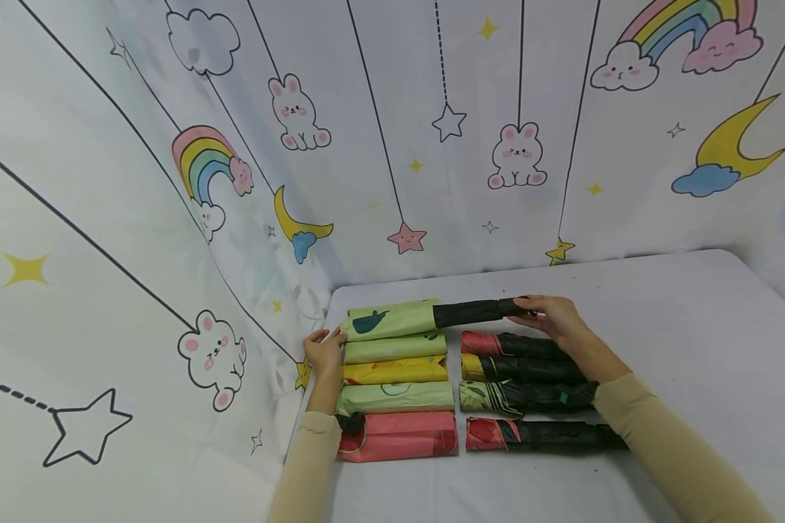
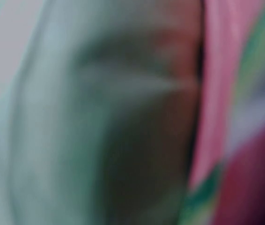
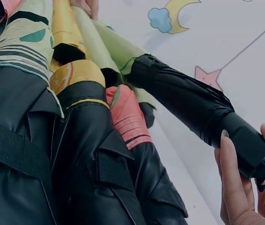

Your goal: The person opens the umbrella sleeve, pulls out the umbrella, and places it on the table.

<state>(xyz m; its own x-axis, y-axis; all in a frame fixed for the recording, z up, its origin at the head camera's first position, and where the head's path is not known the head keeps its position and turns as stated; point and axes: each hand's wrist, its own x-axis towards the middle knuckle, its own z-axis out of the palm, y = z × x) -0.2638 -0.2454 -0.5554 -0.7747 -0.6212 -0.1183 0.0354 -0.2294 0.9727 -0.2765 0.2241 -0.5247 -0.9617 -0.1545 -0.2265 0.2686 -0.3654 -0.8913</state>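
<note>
A folded umbrella (image 1: 474, 313) with a black body sticks out of a pale green sleeve (image 1: 399, 319) above the rows on the table. In the right wrist view, my right hand (image 3: 245, 197) holds the black handle (image 3: 242, 143), which carries a wrist loop. My left hand (image 1: 325, 352) pinches the far left end of that sleeve. How deep the umbrella sits inside is hidden. The left wrist view is blurred, with a pale green surface (image 2: 48, 117) and a pink one (image 2: 217, 84) close to the lens.
Sleeves lie stacked in a left column: green (image 1: 395, 349), yellow (image 1: 392, 370), light green (image 1: 399, 397) and red (image 1: 405, 436). To their right lie several folded black umbrellas with coloured ends, the nearest one (image 1: 543, 436) red-tipped. A patterned white curtain (image 1: 366, 181) borders the white table (image 1: 680, 349).
</note>
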